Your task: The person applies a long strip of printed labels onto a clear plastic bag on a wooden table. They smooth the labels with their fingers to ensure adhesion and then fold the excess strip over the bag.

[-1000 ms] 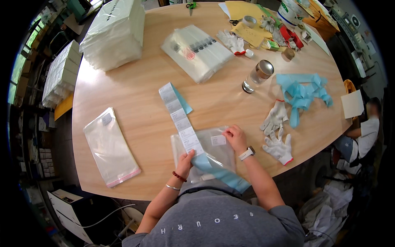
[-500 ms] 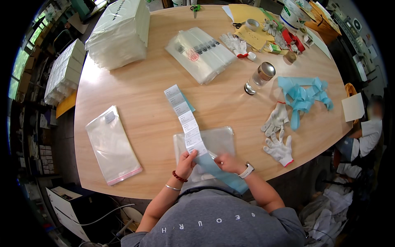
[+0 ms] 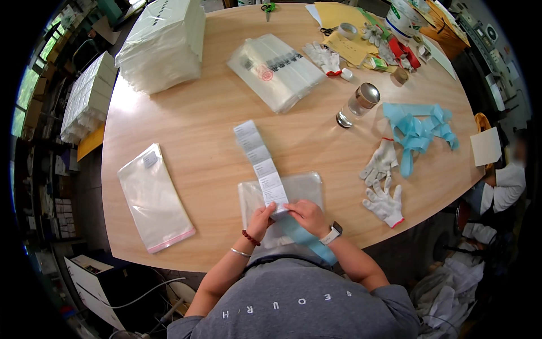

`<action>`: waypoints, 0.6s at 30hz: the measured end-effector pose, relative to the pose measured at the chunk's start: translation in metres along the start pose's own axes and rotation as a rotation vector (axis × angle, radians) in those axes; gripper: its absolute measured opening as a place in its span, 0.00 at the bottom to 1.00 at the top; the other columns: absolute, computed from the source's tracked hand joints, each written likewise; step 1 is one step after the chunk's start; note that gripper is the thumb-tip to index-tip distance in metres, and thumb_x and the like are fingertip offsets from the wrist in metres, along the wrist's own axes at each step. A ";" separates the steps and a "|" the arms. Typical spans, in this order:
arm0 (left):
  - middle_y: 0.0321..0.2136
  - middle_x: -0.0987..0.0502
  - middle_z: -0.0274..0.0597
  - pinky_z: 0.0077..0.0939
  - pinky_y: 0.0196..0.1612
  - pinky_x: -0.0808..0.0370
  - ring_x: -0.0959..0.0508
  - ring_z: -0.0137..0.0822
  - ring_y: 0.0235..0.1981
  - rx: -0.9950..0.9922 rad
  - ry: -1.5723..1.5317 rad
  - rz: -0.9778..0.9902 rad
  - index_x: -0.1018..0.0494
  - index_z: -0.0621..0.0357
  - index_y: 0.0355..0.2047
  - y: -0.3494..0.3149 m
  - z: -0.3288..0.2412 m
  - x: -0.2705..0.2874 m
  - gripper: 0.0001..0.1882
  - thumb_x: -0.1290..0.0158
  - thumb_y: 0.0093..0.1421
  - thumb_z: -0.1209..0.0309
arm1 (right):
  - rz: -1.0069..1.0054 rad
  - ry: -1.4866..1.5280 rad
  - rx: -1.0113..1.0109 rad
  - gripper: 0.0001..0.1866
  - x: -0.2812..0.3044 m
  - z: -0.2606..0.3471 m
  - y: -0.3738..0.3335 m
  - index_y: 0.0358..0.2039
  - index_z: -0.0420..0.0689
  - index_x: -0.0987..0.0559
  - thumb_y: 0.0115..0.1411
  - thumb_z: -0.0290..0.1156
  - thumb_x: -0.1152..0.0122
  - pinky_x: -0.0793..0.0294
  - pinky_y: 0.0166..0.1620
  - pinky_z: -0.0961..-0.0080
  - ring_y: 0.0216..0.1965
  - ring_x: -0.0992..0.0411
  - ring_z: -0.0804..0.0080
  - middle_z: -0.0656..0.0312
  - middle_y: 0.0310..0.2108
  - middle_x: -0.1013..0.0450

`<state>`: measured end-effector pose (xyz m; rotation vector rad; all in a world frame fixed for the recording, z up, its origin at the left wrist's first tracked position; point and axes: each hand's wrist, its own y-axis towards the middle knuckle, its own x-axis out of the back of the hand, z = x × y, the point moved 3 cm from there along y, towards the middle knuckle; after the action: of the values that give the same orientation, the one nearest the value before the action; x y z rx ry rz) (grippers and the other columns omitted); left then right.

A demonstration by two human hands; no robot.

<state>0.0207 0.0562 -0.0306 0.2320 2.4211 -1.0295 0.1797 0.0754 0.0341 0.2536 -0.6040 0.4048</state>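
A strip of white printed labels (image 3: 265,164) stretches from my hands toward the middle of the table. My left hand (image 3: 261,222) pinches its near end at the left edge. My right hand (image 3: 308,217) is closed on the strip's right edge, the thumb close to the left one. Below the hands, the light blue backing tape (image 3: 311,242) trails down to the right toward my waist. Under all this lies a clear plastic bag (image 3: 305,186), flat at the table's front edge and partly covered. Fingertips hide the exact spot where labels and backing meet.
Clear bags with a pink edge (image 3: 155,198) lie left. Farther back are a tall bag stack (image 3: 161,53) and a flat pile of printed bags (image 3: 276,73). Right are a lidded bottle (image 3: 358,105), crumpled blue tape (image 3: 418,135) and white gloves (image 3: 384,203). A person (image 3: 508,186) sits beyond.
My right hand has moved left and up from the blue backing and now grips the label strip beside my left hand. The strip's far end has shifted slightly right.
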 end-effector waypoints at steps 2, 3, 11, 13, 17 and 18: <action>0.37 0.28 0.38 0.25 0.42 0.31 0.28 0.29 0.37 0.007 0.016 -0.016 0.33 0.63 0.42 0.002 0.003 0.003 0.19 0.58 0.60 0.59 | -0.049 -0.068 0.078 0.13 0.003 0.006 -0.002 0.33 0.46 0.23 0.44 0.24 0.41 0.33 0.38 0.71 0.34 0.32 0.65 0.58 0.32 0.30; 0.37 0.28 0.39 0.25 0.43 0.31 0.27 0.29 0.37 -0.002 -0.008 -0.029 0.33 0.63 0.42 0.001 0.003 0.002 0.19 0.58 0.60 0.59 | -0.098 -0.146 0.150 0.12 0.007 0.017 -0.003 0.31 0.46 0.23 0.43 0.24 0.41 0.34 0.40 0.71 0.36 0.33 0.64 0.58 0.34 0.30; 0.38 0.28 0.40 0.25 0.42 0.30 0.27 0.30 0.38 -0.043 -0.212 -0.136 0.35 0.65 0.43 -0.001 -0.002 -0.002 0.19 0.57 0.59 0.61 | -0.268 0.183 -0.089 0.07 0.037 0.009 -0.017 0.29 0.42 0.25 0.46 0.21 0.43 0.31 0.34 0.75 0.29 0.31 0.65 0.59 0.29 0.29; 0.39 0.29 0.40 0.25 0.42 0.30 0.28 0.30 0.39 -0.011 -0.150 -0.137 0.36 0.65 0.44 -0.003 -0.004 -0.002 0.20 0.57 0.59 0.60 | -0.369 0.231 -0.286 0.04 0.035 -0.022 -0.007 0.28 0.39 0.25 0.49 0.22 0.45 0.32 0.28 0.79 0.23 0.31 0.71 0.58 0.23 0.29; 0.39 0.29 0.39 0.24 0.42 0.30 0.28 0.31 0.39 -0.006 -0.123 -0.119 0.36 0.65 0.44 -0.003 -0.003 0.002 0.21 0.57 0.59 0.59 | -0.340 0.205 -0.383 0.04 0.034 -0.061 0.002 0.27 0.38 0.25 0.49 0.23 0.44 0.32 0.27 0.80 0.23 0.30 0.73 0.58 0.23 0.28; 0.39 0.29 0.39 0.24 0.42 0.30 0.28 0.31 0.40 -0.005 -0.120 -0.119 0.36 0.65 0.44 -0.003 -0.002 0.003 0.21 0.57 0.59 0.59 | -0.340 0.202 -0.379 0.04 0.034 -0.064 0.004 0.26 0.38 0.25 0.49 0.24 0.44 0.32 0.27 0.80 0.23 0.30 0.73 0.58 0.23 0.28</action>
<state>0.0167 0.0556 -0.0294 0.0231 2.3515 -1.0572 0.2353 0.1113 0.0036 -0.0499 -0.4182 -0.0169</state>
